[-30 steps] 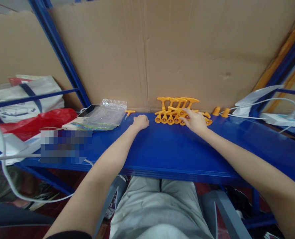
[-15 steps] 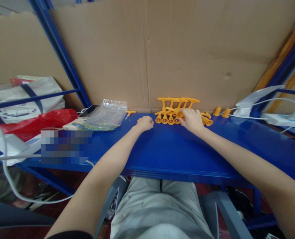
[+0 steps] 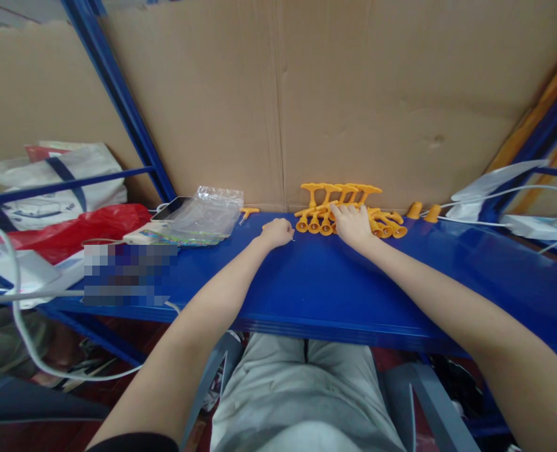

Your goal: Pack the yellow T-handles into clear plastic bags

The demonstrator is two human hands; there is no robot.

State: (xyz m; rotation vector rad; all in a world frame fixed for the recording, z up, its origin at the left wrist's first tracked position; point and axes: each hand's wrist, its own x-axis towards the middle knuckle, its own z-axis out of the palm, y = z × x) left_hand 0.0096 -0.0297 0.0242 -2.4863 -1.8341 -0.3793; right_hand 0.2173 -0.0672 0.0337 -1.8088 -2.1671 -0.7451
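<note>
I have both hands out on the blue shelf (image 3: 316, 282), against the cardboard backing (image 3: 354, 94). My right hand (image 3: 352, 223) lies on the cluster of orange T-handled plastic pieces (image 3: 335, 204) standing and leaning in a row where shelf meets cardboard; the fingers are spread over them, touching several, and I cannot tell whether any single piece is gripped. My left hand (image 3: 277, 232) rests just left of that row as a loose fist, fingers curled together; something thin and pale shows at its fingertips, too small to identify.

Status, as a judgement: a good number of pieces are already gathered in the row, some upright on their flared ends, some tipped toward the right end (image 3: 389, 225). Items outside the row: one stray orange T-piece (image 3: 248, 213) lying well to the left, near the clear plastic bag (image 3: 203, 213), and two orange cone-shaped parts (image 3: 423, 211) to the right beside a white cable (image 3: 495, 194). I read the gathering as partly done, with those outliers and the tipped pieces outstanding.

Also noted at left: a phone (image 3: 168, 209) half under the bag and a red bag (image 3: 71, 229).
</note>
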